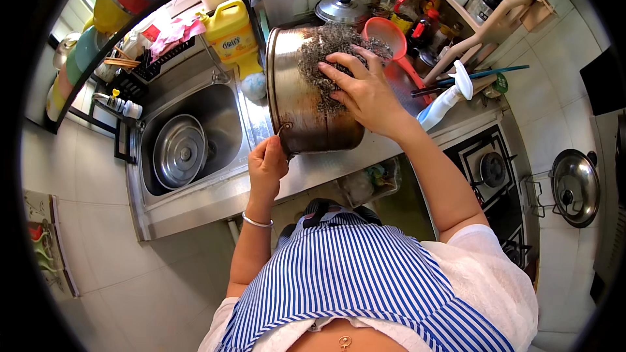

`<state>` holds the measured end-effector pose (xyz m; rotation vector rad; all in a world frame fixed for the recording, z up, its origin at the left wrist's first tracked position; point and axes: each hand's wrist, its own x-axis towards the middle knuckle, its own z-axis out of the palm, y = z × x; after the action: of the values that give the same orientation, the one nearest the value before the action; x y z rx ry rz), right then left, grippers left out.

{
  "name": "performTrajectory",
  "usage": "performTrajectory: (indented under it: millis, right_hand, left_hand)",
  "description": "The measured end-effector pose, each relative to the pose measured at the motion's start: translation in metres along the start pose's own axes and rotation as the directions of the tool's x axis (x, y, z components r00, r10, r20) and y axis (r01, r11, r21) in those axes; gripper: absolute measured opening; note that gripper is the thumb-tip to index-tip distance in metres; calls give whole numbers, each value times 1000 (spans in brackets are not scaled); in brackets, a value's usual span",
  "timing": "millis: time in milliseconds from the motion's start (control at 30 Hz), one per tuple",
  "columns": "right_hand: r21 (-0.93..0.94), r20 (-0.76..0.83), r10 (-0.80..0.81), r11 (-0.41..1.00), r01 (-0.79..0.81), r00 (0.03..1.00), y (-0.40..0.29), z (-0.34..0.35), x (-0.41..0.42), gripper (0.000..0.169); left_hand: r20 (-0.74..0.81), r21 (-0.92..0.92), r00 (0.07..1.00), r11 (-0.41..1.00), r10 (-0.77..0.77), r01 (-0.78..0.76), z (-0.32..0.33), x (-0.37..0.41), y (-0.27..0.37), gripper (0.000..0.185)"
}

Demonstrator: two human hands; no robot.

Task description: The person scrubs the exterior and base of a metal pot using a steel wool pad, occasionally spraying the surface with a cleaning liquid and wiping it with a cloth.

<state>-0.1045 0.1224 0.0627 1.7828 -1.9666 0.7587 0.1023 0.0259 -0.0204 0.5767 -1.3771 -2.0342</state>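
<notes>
A large metal pot [288,73], browned and streaked with stains, lies on its side on the steel counter [313,171]. Its rim faces the sink and its base points right. My left hand [268,160] grips the pot's wire handle [282,128] near the rim. Spread over a tangled steel wool scrubber [325,44], my right hand [364,88] presses it against the upper side of the pot. The pot's inside is hidden from me.
Left is a steel sink [225,112] holding a round metal lid [181,151]. Behind the pot stand a yellow detergent jug [231,32], a red strainer [386,34] and sauce bottles [413,2]. A white spray bottle [442,102] and a gas stove [489,171] are right.
</notes>
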Motion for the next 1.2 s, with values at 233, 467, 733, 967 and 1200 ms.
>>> performTrajectory:
  millis: [233,467,733,967,1200]
  right_hand:
    - [-27,15,181,983,-181,983,39,-6,24,30]
    - [-421,-4,33,906,-32,999,9,-7,32,31]
    - [-295,-62,-82,954,60,995,-23,15,24,19]
    - [-394,-32,203,897,-199,979,36,41,93,23]
    - [-446,-87,141,880,-165,986,-22,55,64,21]
  left_hand:
    - [66,-65,998,998,-12,17,12,18,15,34]
    - [88,10,996,1000,-2,1,26,33,33,22]
    - [113,-131,992,990,59,-44,30,34,26,26]
    - [104,-153,995,988,10,6,43,43,33,33]
    - [-12,-127,1000,992,-16,14,45,43,30,32]
